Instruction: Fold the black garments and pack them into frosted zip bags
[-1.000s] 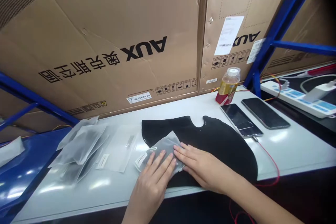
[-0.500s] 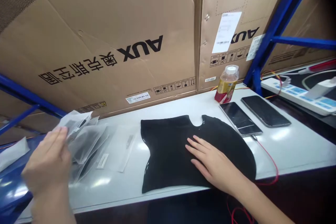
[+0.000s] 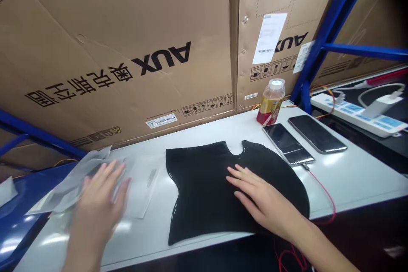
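Note:
A smooth black sheet-like piece (image 3: pixel 204 191) with a rounded right end and a notch in its back edge lies flat on the white table (image 3: pixel 153 242). My right hand (image 3: pixel 255 195) rests on it, palm down, fingers spread. To the left, my left hand (image 3: pixel 102 199) is over translucent plastic bags (image 3: pixel 75 178), its fingers apart and blurred by motion; nothing shows held in it. Another clear bag (image 3: pixel 140 191) lies flat between that hand and the black piece.
A drink bottle (image 3: pixel 270 102) stands at the back, beside two phones (image 3: pixel 288 144) (image 3: pixel 317 134), one with a red cable. Large cardboard boxes (image 3: pixel 127 17) rise behind the table. Blue frame bars (image 3: pixel 331 29) and a power strip (image 3: pixel 360 114) are at the right.
My left hand has moved right and has let go of the bags, which now lie flatter and farther left. My right hand stays on the black piece.

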`<state>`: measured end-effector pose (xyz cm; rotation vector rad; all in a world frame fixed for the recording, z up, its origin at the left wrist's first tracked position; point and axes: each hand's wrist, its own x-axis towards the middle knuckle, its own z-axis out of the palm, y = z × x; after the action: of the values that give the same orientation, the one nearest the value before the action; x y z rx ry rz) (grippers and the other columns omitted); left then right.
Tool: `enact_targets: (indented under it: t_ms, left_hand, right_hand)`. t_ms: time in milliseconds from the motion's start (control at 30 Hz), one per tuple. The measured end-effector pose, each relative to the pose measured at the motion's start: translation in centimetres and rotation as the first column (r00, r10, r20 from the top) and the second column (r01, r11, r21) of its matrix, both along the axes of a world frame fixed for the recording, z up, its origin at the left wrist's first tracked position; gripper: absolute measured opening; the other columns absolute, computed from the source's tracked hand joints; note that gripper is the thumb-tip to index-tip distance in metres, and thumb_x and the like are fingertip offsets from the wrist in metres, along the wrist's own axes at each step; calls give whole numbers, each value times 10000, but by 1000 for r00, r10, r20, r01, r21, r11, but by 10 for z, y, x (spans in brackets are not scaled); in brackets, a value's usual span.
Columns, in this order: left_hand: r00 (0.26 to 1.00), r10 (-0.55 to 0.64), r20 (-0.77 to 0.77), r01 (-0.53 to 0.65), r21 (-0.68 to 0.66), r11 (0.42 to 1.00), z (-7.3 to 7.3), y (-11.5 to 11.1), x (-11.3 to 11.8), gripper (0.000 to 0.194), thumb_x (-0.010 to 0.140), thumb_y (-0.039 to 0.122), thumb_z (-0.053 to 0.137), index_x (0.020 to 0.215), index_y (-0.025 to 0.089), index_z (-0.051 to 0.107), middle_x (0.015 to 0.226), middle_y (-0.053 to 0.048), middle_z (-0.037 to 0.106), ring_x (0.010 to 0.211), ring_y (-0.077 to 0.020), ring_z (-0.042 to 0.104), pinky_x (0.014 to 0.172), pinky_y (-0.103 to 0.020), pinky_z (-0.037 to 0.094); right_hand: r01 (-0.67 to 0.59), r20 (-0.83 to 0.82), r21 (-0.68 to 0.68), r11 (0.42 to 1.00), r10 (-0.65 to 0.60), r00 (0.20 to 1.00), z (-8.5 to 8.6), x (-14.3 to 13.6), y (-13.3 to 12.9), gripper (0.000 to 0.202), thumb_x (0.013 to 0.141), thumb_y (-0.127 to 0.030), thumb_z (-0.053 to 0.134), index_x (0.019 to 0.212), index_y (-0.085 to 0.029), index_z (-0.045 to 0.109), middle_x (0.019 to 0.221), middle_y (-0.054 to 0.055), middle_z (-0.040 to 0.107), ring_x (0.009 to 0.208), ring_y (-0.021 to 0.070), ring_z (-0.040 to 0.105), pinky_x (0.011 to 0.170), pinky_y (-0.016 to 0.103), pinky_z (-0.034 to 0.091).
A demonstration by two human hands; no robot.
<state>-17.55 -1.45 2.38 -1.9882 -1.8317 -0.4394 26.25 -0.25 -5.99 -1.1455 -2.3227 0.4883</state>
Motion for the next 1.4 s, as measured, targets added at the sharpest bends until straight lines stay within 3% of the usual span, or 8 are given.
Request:
enact_targets:
  t_ms: [100,267,667,867,1000,1167,1267,1400]
  left_hand:
    - [927,-362,94,370,-91,925,-19,-17,101,525,1055,354,549,1573,313,479,1594,-64,554,1487,-304,512,1258,-564,386]
    - [920,-382,86,388,-333,859,-65,-22,186,688,1071,446,525,1684,278,262,1705,-84,369,1564,-362,375,1166,-631,478]
    - [940,-340,40,332,-350,876,-76,-30,179,711,1078,424,497,1703,287,186,1739,-77,280,1580,-358,345,1168,-618,479]
    - [946,-322,49,317,-358,878,-76,-33,180,704,1086,427,475,1705,285,172,1737,-73,280,1578,-354,350,1164,-631,484]
    - [946,-309,99,324,-347,880,-74,-34,179,703,1081,426,491,1703,306,184,1730,-66,309,1576,-348,358,1166,-622,486]
    - [941,-306,143,337,-331,881,-76,-34,179,692,1076,426,508,1695,321,217,1721,-55,340,1573,-345,365,1172,-617,481]
    - [938,-318,138,346,-324,880,-76,-35,179,688,1074,433,514,1692,310,236,1716,-68,343,1569,-349,372,1171,-612,481]
    - [909,-379,175,417,-327,848,-64,-30,169,598,1073,392,528,1646,318,371,1685,-58,415,1547,-326,421,1158,-565,504]
  right_hand:
    - [72,49,56,996,-75,996,-1,-3,0,509,1102,-308,456,1609,-271,438,1681,39,417,1574,294,349,1269,577,387]
    - [94,168,77,993,-106,980,-14,-6,1,591,1100,-359,456,1661,-219,336,1705,78,352,1594,338,280,1262,624,367]
    - [38,47,-25,999,-37,998,-9,14,8,546,1082,-371,503,1620,-317,424,1656,49,464,1544,294,414,1245,567,407]
    - [369,176,131,920,-388,905,6,46,84,419,1046,-358,490,1391,-190,659,1458,155,643,1234,370,635,1058,592,521]
    - [332,241,78,940,-341,909,25,59,114,246,946,-300,607,1113,-178,741,1068,140,758,1017,334,697,892,478,578]
    - [124,196,61,990,-134,972,48,69,60,176,975,-269,544,1069,-266,692,1070,75,730,1007,269,699,861,394,575]
    - [-47,227,-152,987,81,970,53,76,19,187,978,-369,635,1136,-339,731,1088,37,753,873,234,740,698,329,597]
    - [-8,155,-184,983,37,987,67,70,21,292,1052,-455,545,1246,-355,740,1147,36,781,958,247,761,783,345,622]
